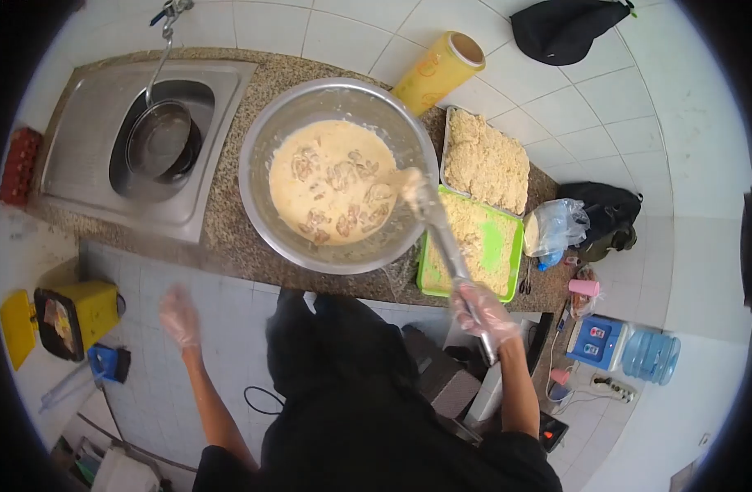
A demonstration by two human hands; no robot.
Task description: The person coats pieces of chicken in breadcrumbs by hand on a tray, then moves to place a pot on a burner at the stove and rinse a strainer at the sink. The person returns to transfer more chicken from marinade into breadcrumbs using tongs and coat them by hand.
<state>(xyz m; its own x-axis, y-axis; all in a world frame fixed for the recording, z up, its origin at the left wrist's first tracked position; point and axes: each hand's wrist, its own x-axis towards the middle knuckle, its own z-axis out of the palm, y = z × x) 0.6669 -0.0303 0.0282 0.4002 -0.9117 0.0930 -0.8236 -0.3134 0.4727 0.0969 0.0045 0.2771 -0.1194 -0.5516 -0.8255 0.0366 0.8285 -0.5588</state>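
Observation:
My right hand point(484, 313), in a clear plastic glove, is wrapped round the handle of metal tongs point(450, 250). At the far end, the tongs' tips hold a batter-coated piece of food point(410, 187) by the right rim of a large steel bowl point(265, 234). Inside the bowl, pale batter point(323, 176) surrounds several lumps of what looks like meat. A green tray point(429, 287) of pale crumbs lies just right of the bowl, under the tongs. My gloved left hand point(179, 318) hangs away from the counter, slightly blurred, its fingers loosely extended and holding nothing.
Behind the green tray is a metal tray heaped with coated pieces point(487, 164). A yellow film roll point(442, 72) stands by the wall. Left is a steel sink point(81, 156) with a pot point(159, 139). A yellow bin point(97, 307) and a water dispenser point(596, 340) flank me.

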